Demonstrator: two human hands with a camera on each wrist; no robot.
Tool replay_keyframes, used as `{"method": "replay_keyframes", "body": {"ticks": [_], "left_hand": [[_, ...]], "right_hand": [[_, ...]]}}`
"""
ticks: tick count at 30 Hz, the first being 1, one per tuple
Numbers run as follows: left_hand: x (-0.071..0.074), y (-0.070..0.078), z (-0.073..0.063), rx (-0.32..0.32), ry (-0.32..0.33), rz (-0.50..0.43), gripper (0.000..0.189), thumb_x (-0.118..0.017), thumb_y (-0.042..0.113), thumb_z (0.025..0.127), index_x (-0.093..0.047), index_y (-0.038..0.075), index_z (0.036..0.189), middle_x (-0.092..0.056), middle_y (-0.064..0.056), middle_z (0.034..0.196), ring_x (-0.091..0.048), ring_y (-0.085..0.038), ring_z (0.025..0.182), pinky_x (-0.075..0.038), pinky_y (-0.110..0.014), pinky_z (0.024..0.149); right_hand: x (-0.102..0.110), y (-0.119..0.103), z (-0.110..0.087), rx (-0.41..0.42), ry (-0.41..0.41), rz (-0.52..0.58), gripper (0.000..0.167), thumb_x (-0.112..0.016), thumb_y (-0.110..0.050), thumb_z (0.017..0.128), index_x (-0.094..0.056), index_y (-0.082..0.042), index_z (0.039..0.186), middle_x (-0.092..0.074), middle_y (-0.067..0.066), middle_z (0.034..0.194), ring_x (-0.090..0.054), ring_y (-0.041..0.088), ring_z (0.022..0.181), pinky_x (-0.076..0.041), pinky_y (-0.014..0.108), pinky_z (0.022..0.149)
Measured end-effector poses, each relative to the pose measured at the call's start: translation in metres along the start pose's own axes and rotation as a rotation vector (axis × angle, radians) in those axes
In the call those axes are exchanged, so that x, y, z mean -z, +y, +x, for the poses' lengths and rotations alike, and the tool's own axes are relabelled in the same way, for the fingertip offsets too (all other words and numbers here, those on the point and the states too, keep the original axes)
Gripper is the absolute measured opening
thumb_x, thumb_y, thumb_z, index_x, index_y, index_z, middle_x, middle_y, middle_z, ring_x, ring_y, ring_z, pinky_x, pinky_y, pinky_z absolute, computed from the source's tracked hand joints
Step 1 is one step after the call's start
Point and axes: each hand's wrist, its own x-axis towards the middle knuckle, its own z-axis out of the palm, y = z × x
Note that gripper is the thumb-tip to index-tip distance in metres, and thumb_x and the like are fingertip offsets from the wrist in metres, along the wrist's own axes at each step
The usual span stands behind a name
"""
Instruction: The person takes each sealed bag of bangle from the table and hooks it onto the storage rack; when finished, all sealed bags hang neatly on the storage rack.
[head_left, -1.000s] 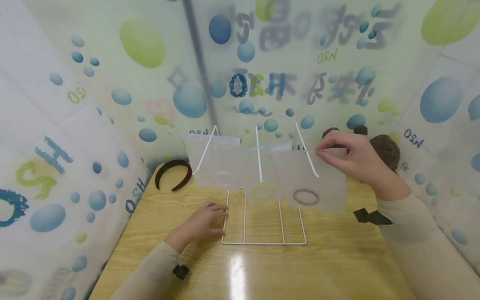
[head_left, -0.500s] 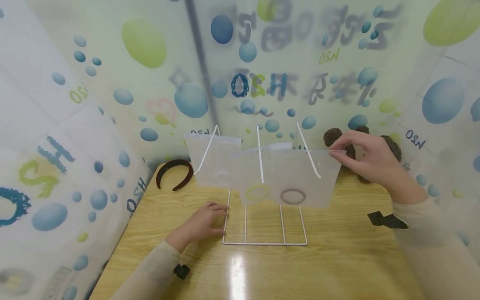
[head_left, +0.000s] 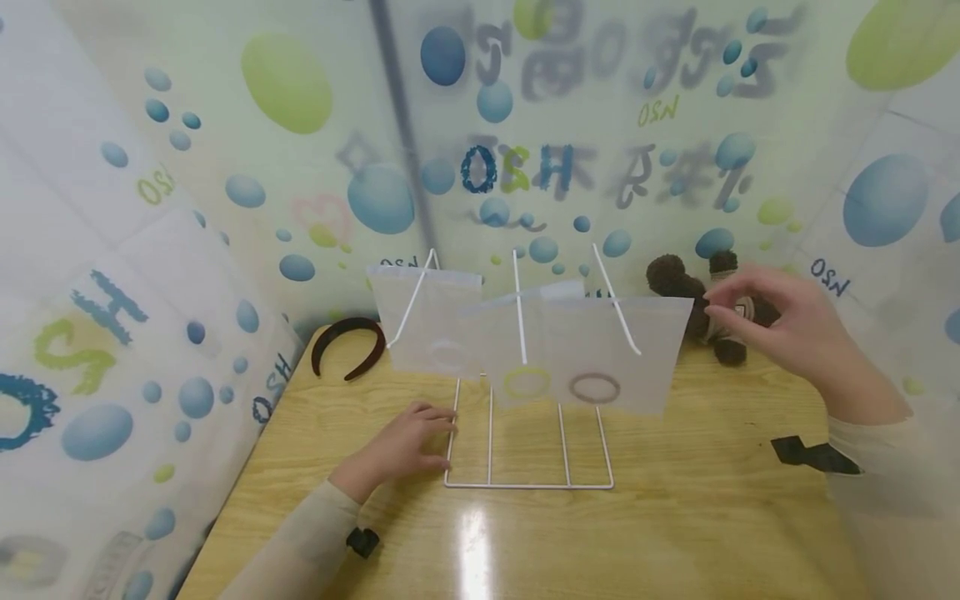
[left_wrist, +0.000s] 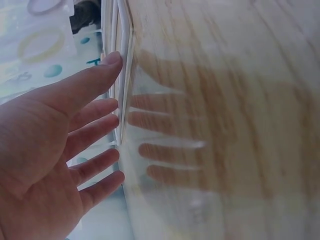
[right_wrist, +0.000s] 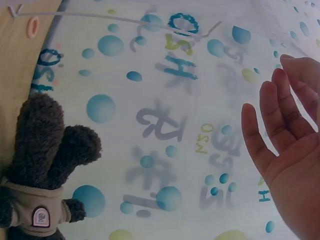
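Note:
A white wire rack [head_left: 517, 486] stands on the table with upright arms. Frosted plastic bags hang across those arms: a left bag [head_left: 408, 325], a middle bag [head_left: 491, 337] and a right bag [head_left: 637, 358]. Through the plastic show a yellow ring [head_left: 507, 383] and a brown-mauve ring [head_left: 572, 388], plus a pale ring in the left bag. My left hand [head_left: 401, 442] touches the rack's left base bar with extended fingertips, seen also in the left wrist view. Beyond the right bag's corner, my right hand [head_left: 795, 329] hovers with bent, relaxed fingers, holding nothing.
A dark brown headband [head_left: 327, 335] lies at the table's back left. Behind my right hand, a brown plush toy [head_left: 667, 275] in a beige top sits at the back right. Printed walls [head_left: 300, 192] enclose the table's [head_left: 360, 542] back and sides.
My right hand has slid right along the bag's top edge, let go of its corner and moved away to the right. The bag stays hanging; my left hand keeps its place.

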Motion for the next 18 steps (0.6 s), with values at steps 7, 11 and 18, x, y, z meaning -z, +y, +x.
{"method": "replay_keyframes", "body": {"ticks": [7, 11, 18], "left_hand": [[-0.003, -0.003, -0.004, 0.001, 0.008, -0.004, 0.056, -0.085, 0.034, 0.087, -0.068, 0.011, 0.134, -0.057, -0.008, 0.151, -0.050, -0.034, 0.134, -0.045, -0.053, 0.113], [-0.005, -0.004, -0.004, -0.008, 0.022, -0.003, 0.053, -0.083, 0.035, 0.089, -0.069, 0.012, 0.134, -0.059, -0.006, 0.150, -0.051, -0.033, 0.134, -0.045, -0.052, 0.113], [-0.003, 0.000, -0.006, 0.015, 0.141, -0.117, 0.037, -0.077, 0.027, 0.094, -0.073, 0.011, 0.126, -0.072, -0.002, 0.131, -0.065, -0.024, 0.119, -0.053, -0.048, 0.104]], "right_hand": [[-0.002, 0.015, -0.025, -0.093, -0.064, -0.037, 0.040, -0.083, 0.012, 0.074, -0.076, -0.016, 0.101, -0.069, -0.010, 0.090, -0.057, -0.006, 0.085, -0.041, 0.005, 0.080], [-0.002, 0.020, -0.041, -0.168, -0.111, -0.057, 0.038, -0.082, 0.009, 0.079, -0.075, -0.020, 0.102, -0.068, -0.012, 0.092, -0.058, -0.007, 0.085, -0.041, 0.004, 0.083], [-0.004, 0.031, -0.073, -0.260, -0.192, -0.116, 0.031, -0.082, -0.002, 0.085, -0.074, -0.026, 0.104, -0.069, -0.014, 0.093, -0.057, -0.011, 0.089, -0.039, 0.004, 0.081]]}}
